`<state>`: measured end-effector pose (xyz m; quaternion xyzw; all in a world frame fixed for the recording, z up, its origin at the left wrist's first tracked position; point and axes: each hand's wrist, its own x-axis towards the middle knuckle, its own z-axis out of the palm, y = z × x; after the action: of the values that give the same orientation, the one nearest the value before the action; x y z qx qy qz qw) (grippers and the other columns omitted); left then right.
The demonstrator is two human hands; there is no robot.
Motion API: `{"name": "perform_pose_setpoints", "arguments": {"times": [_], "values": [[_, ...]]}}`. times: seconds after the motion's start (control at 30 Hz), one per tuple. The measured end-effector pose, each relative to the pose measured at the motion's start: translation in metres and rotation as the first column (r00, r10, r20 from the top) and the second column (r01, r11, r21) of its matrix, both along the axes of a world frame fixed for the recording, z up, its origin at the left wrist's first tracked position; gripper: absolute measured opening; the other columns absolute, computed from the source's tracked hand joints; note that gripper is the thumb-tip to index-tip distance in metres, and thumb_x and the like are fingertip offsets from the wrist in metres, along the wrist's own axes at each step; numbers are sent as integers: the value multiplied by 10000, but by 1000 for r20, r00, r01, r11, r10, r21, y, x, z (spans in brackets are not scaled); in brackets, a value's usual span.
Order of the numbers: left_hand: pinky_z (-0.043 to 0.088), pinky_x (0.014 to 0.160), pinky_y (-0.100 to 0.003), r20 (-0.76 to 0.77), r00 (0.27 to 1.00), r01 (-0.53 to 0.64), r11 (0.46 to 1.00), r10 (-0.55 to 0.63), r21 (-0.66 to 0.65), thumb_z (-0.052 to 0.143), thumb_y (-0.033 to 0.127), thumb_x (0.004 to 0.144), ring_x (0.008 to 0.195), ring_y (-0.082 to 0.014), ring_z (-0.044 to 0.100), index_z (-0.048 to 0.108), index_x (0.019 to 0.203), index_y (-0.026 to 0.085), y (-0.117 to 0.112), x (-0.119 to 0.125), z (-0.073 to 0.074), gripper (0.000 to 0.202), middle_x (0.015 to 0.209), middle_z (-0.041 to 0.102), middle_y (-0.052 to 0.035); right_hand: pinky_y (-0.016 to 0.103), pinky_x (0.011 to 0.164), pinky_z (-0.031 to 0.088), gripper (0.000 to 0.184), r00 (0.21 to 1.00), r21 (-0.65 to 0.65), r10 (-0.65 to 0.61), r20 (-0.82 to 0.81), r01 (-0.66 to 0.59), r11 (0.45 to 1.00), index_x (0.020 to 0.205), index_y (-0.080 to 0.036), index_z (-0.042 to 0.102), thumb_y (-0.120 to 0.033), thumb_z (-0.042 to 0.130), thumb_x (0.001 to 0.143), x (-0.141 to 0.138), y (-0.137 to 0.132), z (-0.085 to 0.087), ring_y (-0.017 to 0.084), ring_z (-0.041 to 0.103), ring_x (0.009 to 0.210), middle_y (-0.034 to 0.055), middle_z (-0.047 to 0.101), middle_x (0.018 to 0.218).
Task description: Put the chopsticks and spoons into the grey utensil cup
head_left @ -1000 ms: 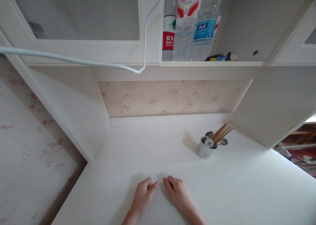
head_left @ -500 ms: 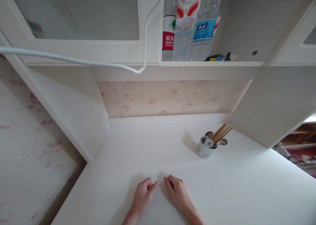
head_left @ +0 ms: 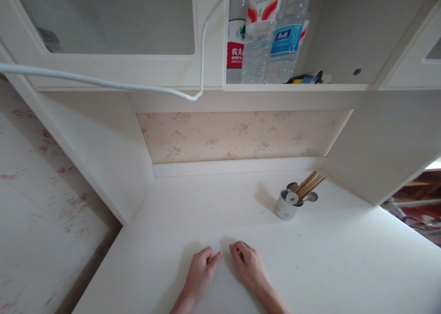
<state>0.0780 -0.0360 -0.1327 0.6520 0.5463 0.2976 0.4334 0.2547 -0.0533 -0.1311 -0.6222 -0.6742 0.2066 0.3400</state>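
Note:
My left hand (head_left: 202, 271) and my right hand (head_left: 248, 267) rest side by side on the white desk top (head_left: 344, 263), near its front edge. Both lie palm down with the fingers curled under in loose fists. Their tips almost touch each other, and I see nothing held in either. A small white perforated holder (head_left: 285, 209) stands farther back to the right of my right hand, a clear gap away. It holds wooden chopsticks (head_left: 310, 184) and metal spoons (head_left: 292, 195).
A shelf above carries large plastic water bottles (head_left: 265, 34) and small coloured items (head_left: 305, 79). A white cable (head_left: 103, 82) hangs across the upper cabinet front. White side panels close the desk nook left and right; floral wallpaper (head_left: 237, 137) backs it.

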Motion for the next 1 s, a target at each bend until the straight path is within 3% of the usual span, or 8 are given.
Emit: {"name": "perform_pose_setpoints", "arguments": {"times": [0.2, 0.5, 1.0], "values": [[226, 544, -253, -17, 1000, 1, 1000, -1, 2, 467, 599, 842, 563, -110, 302, 308, 589, 216, -1, 0, 2, 486, 561, 275, 67, 252, 646, 403, 354, 998, 0, 7, -55, -7, 1000, 822, -215, 617, -402, 362, 980, 0, 0, 5, 180, 618, 697, 37, 666, 781], [222, 547, -255, -7, 1000, 10, 1000, -10, 8, 473, 595, 843, 562, -111, 304, 314, 588, 215, -2, 1, 5, 484, 561, 283, 65, 260, 673, 418, 335, 992, 26, 38, -122, -35, 999, 839, -208, 608, -390, 367, 984, 1, 0, 0, 179, 615, 728, 57, 649, 854], [225, 543, -254, -2, 1000, 3, 1000, -3, 3, 475, 583, 846, 557, -111, 297, 311, 588, 219, -3, 1, 5, 475, 559, 277, 67, 304, 783, 468, 362, 984, 4, 75, -161, -75, 997, 932, -203, 681, -385, 373, 987, 2, 0, 8, 213, 655, 869, 88, 697, 989]]}}
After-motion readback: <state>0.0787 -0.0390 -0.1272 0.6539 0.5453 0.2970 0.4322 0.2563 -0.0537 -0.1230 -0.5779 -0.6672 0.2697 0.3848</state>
